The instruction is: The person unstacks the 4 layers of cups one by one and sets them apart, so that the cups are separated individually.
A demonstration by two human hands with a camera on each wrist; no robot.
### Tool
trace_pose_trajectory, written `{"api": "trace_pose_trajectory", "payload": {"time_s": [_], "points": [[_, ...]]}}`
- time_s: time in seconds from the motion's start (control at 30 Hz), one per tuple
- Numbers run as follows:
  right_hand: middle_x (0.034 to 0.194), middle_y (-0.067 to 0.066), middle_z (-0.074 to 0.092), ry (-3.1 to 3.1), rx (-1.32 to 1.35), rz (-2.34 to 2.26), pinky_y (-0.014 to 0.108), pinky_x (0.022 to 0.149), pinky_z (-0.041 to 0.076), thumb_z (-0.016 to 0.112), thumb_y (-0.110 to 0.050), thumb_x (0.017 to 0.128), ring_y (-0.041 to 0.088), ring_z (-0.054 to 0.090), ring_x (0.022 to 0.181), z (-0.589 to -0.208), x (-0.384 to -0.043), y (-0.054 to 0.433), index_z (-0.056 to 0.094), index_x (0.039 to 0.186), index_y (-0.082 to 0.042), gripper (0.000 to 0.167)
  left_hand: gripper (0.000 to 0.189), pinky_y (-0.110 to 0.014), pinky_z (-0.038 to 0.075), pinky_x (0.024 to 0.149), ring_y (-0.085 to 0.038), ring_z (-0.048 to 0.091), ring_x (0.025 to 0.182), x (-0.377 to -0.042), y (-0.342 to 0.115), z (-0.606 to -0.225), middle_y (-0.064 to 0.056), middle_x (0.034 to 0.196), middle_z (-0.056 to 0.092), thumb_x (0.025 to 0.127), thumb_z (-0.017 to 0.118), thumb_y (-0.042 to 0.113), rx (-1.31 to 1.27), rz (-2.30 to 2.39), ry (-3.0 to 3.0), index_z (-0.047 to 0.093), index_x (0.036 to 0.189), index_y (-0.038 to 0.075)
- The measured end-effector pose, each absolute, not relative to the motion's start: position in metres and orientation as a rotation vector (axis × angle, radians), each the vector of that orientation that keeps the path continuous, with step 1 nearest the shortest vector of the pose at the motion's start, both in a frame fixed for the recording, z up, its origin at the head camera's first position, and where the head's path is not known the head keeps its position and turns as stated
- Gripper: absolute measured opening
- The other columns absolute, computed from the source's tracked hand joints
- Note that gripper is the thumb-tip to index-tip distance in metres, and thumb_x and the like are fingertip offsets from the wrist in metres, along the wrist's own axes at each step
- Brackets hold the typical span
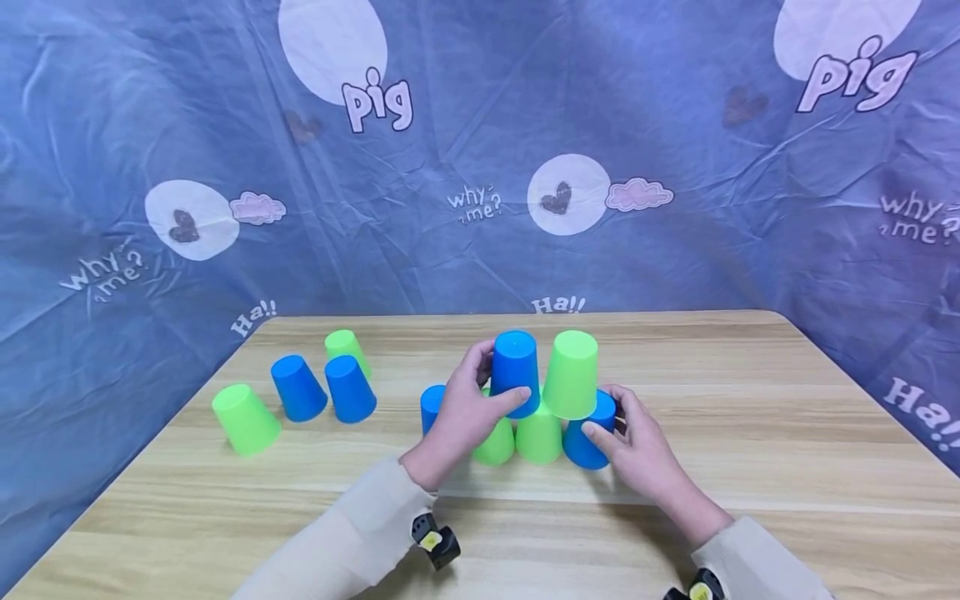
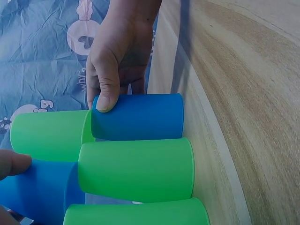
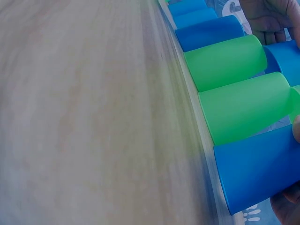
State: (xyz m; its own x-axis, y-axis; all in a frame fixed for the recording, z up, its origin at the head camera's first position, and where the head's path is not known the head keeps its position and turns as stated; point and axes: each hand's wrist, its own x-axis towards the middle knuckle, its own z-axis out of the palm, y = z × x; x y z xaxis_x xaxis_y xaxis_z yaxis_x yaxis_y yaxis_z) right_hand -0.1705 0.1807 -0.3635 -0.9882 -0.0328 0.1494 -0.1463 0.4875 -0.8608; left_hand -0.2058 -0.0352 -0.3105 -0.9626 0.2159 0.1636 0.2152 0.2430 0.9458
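Observation:
Upside-down plastic cups form two levels in front of me. My left hand [image 1: 467, 417] holds an upper blue cup [image 1: 516, 371], thumb on its near side, over two lower green cups [image 1: 540, 437]. Beside it an upper green cup [image 1: 572, 375] straddles the lower row's right end. My right hand [image 1: 647, 450] grips the lower blue cup [image 1: 585, 450] at that end, its thumb near the cup's top in the left wrist view. Partly hidden behind my left hand is another lower blue cup [image 1: 431, 406].
Off to the left on the wooden table [image 1: 315, 508] stand two blue cups [image 1: 298, 390] and two green cups [image 1: 246, 421], all upside down and apart from the stack. A blue printed cloth [image 1: 465, 258] hangs behind the table and along its sides.

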Motion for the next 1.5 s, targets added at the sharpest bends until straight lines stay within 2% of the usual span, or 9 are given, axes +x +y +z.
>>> {"api": "trace_pose_trajectory", "payload": {"time_s": [0.4, 0.67, 0.87, 1.37, 1.5], "points": [[0.133, 0.023, 0.041, -2.616, 0.156, 1.523, 0.058, 0.1, 0.032, 0.056, -0.017, 0.092, 0.042, 0.039, 0.125, -0.365, -0.169, 0.181, 0.029, 0.135, 0.001, 0.053, 0.057, -0.05, 0.034, 0.105, -0.027, 0.045, 0.125, -0.203, -0.037, -0.313, -0.006, 0.13, 0.052, 0.082, 0.07, 0.024, 0.507, 1.945, 2.568, 0.043, 0.133, 0.019], [0.133, 0.023, 0.041, -2.614, 0.162, 1.517, 0.059, 0.1, 0.032, 0.056, -0.018, 0.092, 0.043, 0.038, 0.125, -0.365, -0.169, 0.182, 0.03, 0.134, 0.001, 0.053, 0.055, -0.043, 0.042, 0.099, -0.023, 0.053, 0.113, -0.2, -0.042, -0.31, -0.007, 0.122, 0.055, 0.081, 0.07, 0.017, 0.655, 2.066, 2.614, 0.045, 0.13, 0.016], [0.132, 0.022, 0.041, -2.612, 0.174, 1.514, 0.059, 0.1, 0.033, 0.057, -0.018, 0.092, 0.042, 0.039, 0.124, -0.364, -0.17, 0.182, 0.031, 0.133, 0.001, 0.052, 0.056, -0.04, 0.046, 0.095, -0.02, 0.053, 0.11, -0.2, -0.049, -0.31, -0.004, 0.121, 0.054, 0.08, 0.07, 0.015, 0.685, 2.107, 2.642, 0.045, 0.13, 0.017], [0.133, 0.022, 0.04, -2.612, 0.182, 1.514, 0.058, 0.101, 0.032, 0.057, -0.019, 0.092, 0.041, 0.038, 0.125, -0.364, -0.171, 0.181, 0.03, 0.134, 0.001, 0.053, 0.053, -0.048, 0.047, 0.086, -0.025, 0.053, 0.106, -0.194, -0.072, -0.312, -0.01, 0.118, 0.053, 0.081, 0.067, 0.013, 0.787, 2.23, 2.694, 0.043, 0.127, 0.011], [0.133, 0.022, 0.041, -2.611, 0.182, 1.511, 0.058, 0.101, 0.032, 0.056, -0.018, 0.093, 0.041, 0.038, 0.125, -0.364, -0.171, 0.181, 0.03, 0.133, 0.001, 0.052, 0.052, -0.046, 0.046, 0.086, -0.024, 0.052, 0.105, -0.194, -0.079, -0.311, -0.011, 0.117, 0.051, 0.081, 0.064, 0.012, 0.836, 2.274, 2.7, 0.041, 0.127, 0.007]]}}
